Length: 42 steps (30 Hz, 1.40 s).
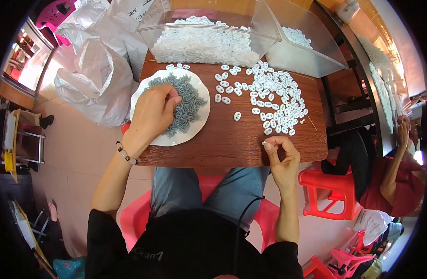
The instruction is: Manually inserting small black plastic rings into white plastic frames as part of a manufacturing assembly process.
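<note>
The largest thing is the brown wood-grain surface, with twelve o'clock at its far edge and the person sitting at six. Beyond its middle, towards twelve, stands a clear bin heaped with white pieces; a second bin, frosted-looking, sits between one and two, holding more. A crumpled white sack stands on the floor between nine and ten.

Next in size, the white plate with a wavy rim lies at nine, bearing a pile of grey-green pieces. Loose white oval pieces, many with two dark marks, crowd together around two to three; a few lie apart nearer the middle.

The left hand is over the plate, fingers curled towards the thumb at the pile; whether it grips a piece, I cannot tell. The right hand, between four and five at the near edge, pinches a small white piece between thumb and finger.
</note>
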Available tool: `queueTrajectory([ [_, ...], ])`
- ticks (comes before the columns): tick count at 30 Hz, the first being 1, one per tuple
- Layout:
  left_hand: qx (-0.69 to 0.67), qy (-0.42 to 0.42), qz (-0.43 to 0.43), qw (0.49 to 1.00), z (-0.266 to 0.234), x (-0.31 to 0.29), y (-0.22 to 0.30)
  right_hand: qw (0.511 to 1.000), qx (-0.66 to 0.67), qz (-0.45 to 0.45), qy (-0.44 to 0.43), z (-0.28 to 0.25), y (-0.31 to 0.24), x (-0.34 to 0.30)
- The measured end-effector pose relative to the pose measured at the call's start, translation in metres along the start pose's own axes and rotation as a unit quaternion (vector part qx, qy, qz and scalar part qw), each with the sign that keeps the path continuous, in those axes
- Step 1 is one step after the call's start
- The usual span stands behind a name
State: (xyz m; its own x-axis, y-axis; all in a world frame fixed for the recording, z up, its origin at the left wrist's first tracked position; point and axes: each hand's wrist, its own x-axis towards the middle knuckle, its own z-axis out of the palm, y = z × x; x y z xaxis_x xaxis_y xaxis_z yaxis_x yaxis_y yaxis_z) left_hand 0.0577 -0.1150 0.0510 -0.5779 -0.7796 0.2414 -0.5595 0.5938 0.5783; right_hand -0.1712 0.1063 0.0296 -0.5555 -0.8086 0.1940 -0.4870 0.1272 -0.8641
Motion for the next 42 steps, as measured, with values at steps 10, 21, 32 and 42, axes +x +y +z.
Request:
queueTrajectory([
  [10, -0.357, 0.011, -0.145, 0.923, 0.003, -0.004, -0.016, 0.993, 0.101, 0.054, -0.040, 0.011, -0.002, -0.001],
  [21, -0.412, 0.041, -0.096, 0.905, 0.015, -0.039, 0.034, 0.984, 0.109, 0.017, -0.137, 0.032, -0.034, 0.007],
  [32, -0.391, 0.048, 0.137, 0.909, 0.033, -0.063, 0.063, 0.874, 0.406, 0.165, -0.212, 0.048, -0.055, -0.008],
  [42, -0.361, 0.039, 0.157, 0.918, 0.029, -0.066, 0.048, 0.873, 0.404, 0.210, -0.178, 0.056, -0.061, -0.013],
])
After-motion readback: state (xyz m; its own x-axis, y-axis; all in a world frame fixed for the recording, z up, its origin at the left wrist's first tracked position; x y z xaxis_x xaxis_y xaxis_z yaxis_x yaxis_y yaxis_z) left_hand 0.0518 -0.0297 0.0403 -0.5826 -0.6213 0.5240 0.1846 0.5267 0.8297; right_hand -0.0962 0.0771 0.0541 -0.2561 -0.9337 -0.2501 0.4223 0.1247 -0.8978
